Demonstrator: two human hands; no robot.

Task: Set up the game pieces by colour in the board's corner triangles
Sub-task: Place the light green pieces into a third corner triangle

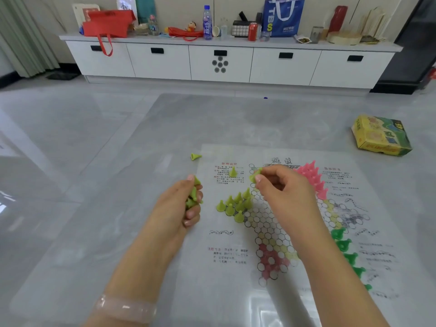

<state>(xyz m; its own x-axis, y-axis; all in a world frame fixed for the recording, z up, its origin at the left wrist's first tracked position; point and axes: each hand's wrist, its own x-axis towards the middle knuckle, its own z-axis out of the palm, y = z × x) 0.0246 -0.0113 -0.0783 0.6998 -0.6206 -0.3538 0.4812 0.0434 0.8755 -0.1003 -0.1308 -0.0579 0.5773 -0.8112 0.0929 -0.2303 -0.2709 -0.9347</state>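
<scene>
A shiny grey tabletop (151, 128) is filling most of the view, and a long white cabinet with drawers (226, 62) is standing along the wall behind it. A red bag (107, 23), a clear bottle with a blue cap (207, 22), a red can (252, 31) and a blue shopping bag (283, 16) are sitting on top of the cabinet.

A thin paper game board with printed circles (266, 223) is lying flat on the tabletop. A yellow and green cardboard box (381, 135) is lying well apart from it, off to the right.

The left hand (182, 204) is curling its fingers around a small bunch of yellow-green cone pieces (193, 194), just beside the board's left edge. A pale pink bangle (125, 309) is sitting on that wrist.

The right hand (283, 185) is pinching one yellow-green cone piece (255, 175) between thumb and fingers, above the top left part of the circles.

A group of yellow-green cones (236, 205) is standing upright in the left corner triangle. One yellow-green cone (233, 172) is standing alone on the red writing higher up. Another yellow-green cone (195, 156) is lying on its side on the tabletop, off the board.

Pink cone pieces (311, 175) are standing close together at the top of the board, partly hidden behind the right hand. Dark green cone pieces (349, 253) are standing in a row along the right side, partly hidden by the right arm.
</scene>
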